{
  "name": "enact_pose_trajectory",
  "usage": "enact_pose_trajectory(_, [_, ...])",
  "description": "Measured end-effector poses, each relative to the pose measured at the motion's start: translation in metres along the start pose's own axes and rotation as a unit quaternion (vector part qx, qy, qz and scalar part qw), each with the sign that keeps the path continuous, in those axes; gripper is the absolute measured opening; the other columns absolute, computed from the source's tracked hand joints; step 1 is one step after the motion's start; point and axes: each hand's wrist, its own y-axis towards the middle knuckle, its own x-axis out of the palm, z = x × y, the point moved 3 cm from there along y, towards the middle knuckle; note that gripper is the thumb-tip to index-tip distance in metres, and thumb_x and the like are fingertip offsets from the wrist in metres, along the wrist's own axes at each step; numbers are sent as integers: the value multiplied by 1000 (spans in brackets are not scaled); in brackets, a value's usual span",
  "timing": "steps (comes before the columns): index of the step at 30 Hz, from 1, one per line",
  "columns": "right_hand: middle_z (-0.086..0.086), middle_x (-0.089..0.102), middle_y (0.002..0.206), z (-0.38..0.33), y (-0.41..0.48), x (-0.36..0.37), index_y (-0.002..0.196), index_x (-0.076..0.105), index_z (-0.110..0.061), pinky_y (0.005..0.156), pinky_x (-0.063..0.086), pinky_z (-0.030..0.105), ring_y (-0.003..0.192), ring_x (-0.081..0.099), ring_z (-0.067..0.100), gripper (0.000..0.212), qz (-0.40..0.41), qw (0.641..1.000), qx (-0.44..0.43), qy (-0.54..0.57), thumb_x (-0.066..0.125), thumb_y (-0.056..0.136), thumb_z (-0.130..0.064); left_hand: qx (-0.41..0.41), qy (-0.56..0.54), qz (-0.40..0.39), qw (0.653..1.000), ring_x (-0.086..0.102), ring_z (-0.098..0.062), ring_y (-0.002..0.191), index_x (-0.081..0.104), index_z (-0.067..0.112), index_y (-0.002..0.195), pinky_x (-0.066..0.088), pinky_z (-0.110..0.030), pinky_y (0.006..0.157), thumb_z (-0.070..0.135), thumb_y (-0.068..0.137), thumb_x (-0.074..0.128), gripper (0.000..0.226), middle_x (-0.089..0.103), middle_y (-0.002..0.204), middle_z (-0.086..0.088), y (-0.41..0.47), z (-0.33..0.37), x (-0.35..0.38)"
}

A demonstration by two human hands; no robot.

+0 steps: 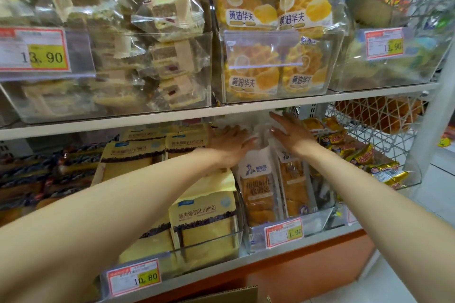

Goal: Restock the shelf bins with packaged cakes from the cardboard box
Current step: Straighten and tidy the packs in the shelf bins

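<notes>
White shelf point(147, 119) just above my left hand point(229, 144) and right hand point(291, 134), both flat-fingered, pressing a cake pack point(258, 189) standing on end

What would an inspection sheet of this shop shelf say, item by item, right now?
Surface: white lower shelf, packed with clear bins.
Job's things: bread packs stand in the middle bin; a clear-wrapped pack sits at its back, between the hands; a cardboard box flap shows at the bottom edge.
Clutter: gold snack packets in the right-hand bin; price tags on bin fronts.
Hands: left hand and right hand both reach in, fingers fairly straight against the clear-wrapped pack.
Cables: nothing seen.
Surroundings: upper shelf with bins of waffle packs and sliced cakes; wire baskets at right; tiled floor.
</notes>
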Motion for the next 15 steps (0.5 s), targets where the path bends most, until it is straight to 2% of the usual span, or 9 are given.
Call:
enact_pose_trajectory(3, [1, 7, 160, -1, 15, 3, 148, 21, -38, 118, 12, 46, 147, 8, 23, 48, -55, 997, -17, -49, 29, 101, -42, -14, -7, -21, 1000, 26, -27, 139, 35, 18, 141, 9, -52, 113, 44, 101, 16, 51, 30, 151, -7, 16, -7, 1])
enact_pose_trajectory(6, [0, 14, 158, 1, 25, 6, 147, 26, -35, 118, 14, 46, 146, 13, 22, 46, -87, 995, -28, -28, 31, 101, -39, -41, -42, -38, 998, 24, -29, 140, 32, 15, 144, 9, -59, 113, 43, 100, 17, 53, 30, 151, -9, 24, -15, 5])
enact_pose_trajectory(9, [2, 33, 152, 3, 28, 8, 144, 37, -26, 115, 25, 41, 140, 30, 22, 43, -83, 995, -53, 20, 37, 101, -29, -54, -15, -14, 998, 40, -30, 130, 36, 12, 140, 28, -50, 106, 32, 104, 18, 45, 41, 143, -10, 25, -10, 2])
enact_pose_trajectory(11, [2, 40, 148, 6, 27, 9, 141, 41, -26, 113, 30, 41, 137, 37, 21, 41, -88, 993, -50, 56, 40, 101, -27, -47, -8, 17, 999, 49, -28, 122, 41, 12, 134, 37, -44, 98, 29, 104, 19, 41, 47, 135, -10, 27, -10, 3])
enact_pose_trajectory(13, [2, 40, 148, 10, 26, 10, 141, 42, -28, 113, 31, 40, 136, 38, 21, 40, -93, 992, -41, 80, 41, 101, -26, -41, 5, 14, 999, 44, -29, 126, 42, 15, 134, 33, -45, 103, 36, 103, 19, 44, 45, 139, -11, 31, -14, 7])
enact_pose_trajectory(15, [2, 38, 149, 13, 25, 10, 142, 41, -28, 113, 29, 38, 137, 36, 21, 41, -91, 992, -39, 80, 39, 101, -26, -48, 4, -4, 999, 23, -29, 141, 32, 24, 143, 16, -55, 113, 45, 101, 18, 49, 23, 154, -9, 34, -19, 11])
